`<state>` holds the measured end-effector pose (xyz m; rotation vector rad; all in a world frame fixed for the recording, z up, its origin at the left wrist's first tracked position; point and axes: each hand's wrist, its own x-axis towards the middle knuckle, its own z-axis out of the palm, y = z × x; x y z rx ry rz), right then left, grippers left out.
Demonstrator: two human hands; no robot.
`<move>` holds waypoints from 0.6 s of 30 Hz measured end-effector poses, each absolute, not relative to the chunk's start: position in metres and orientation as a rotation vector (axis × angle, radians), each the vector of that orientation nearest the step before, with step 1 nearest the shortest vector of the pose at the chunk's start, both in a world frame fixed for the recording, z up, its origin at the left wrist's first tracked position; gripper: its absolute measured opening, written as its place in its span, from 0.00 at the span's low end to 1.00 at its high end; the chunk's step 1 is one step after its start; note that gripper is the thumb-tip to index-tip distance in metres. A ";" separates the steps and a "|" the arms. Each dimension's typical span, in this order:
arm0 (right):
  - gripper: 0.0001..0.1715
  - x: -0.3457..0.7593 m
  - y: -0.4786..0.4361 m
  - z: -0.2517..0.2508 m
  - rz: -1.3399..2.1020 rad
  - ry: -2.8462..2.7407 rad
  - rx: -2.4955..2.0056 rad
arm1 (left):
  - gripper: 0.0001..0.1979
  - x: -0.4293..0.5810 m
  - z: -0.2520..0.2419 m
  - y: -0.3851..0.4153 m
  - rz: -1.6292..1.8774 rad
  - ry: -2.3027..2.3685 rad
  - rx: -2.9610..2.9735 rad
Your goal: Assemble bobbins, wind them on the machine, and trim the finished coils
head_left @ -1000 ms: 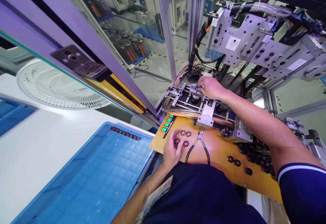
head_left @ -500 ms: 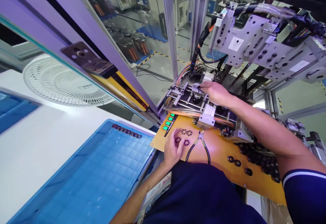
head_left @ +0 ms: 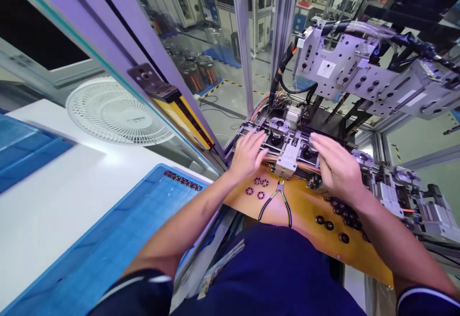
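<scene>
My left hand (head_left: 247, 153) lies with fingers stretched out over the left end of the metal fixture (head_left: 287, 150), just beside its round holder (head_left: 278, 126). My right hand (head_left: 336, 167) rests fingers-out over the fixture's right side, covering a second holder. Neither hand holds anything I can see. Three small ring parts (head_left: 257, 187) lie on the orange board (head_left: 309, 215) below my left hand, next to black-handled cutters (head_left: 276, 201).
Several black ring parts (head_left: 341, 220) lie on the board's right side. A blue tray (head_left: 118, 239) with a row of dark rings stands at the left on a white table with a white fan (head_left: 115, 112). Machine plates (head_left: 362, 76) hang above the fixture; glass panels enclose it.
My left hand left the ring parts on the board and rose to the fixture's left end. My right hand moved from the left holder to the fixture's right side.
</scene>
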<state>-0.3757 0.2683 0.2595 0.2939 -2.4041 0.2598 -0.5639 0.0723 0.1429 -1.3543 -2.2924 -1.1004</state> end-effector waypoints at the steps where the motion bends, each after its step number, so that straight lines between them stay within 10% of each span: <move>1: 0.34 -0.357 0.263 0.256 0.275 -2.406 0.287 | 0.23 -0.578 0.153 0.088 -0.973 -2.278 -1.461; 18: 0.18 -0.180 0.233 0.120 0.453 -2.432 -0.640 | 0.30 -0.614 0.161 0.145 -0.436 -2.363 -1.705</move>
